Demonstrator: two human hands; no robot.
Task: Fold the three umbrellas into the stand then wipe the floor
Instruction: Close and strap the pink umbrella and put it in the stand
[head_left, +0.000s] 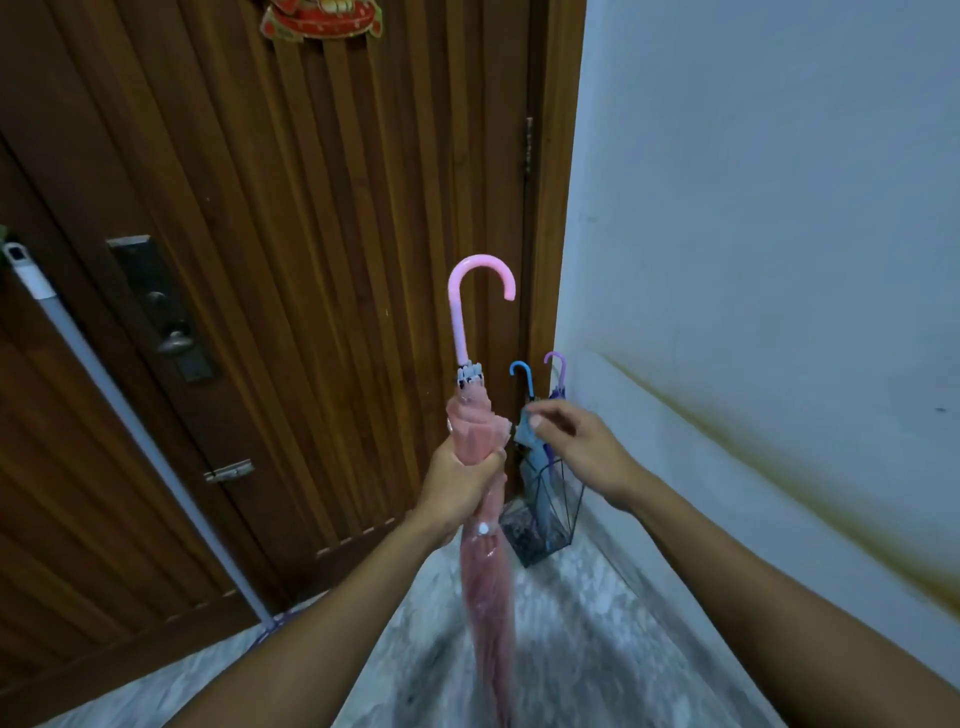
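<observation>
My left hand (460, 480) grips a folded pink umbrella (485, 582) around its canopy, hook handle up and tip down toward me. A strap with a white snap is wrapped around the canopy just below that hand. My right hand (576, 447) hovers to the right of it with fingers apart, holding nothing. Behind it a dark wire umbrella stand (563, 519) sits on the floor in the corner. A blue-handled umbrella (522, 376) and a purple-handled umbrella (556, 369) stand folded in it.
A ribbed wooden door (311, 234) with a dark lock plate (161, 306) fills the left. A white mop handle (119, 410) leans against it. A pale wall (779, 208) runs along the right. The floor (587, 623) is grey speckled stone.
</observation>
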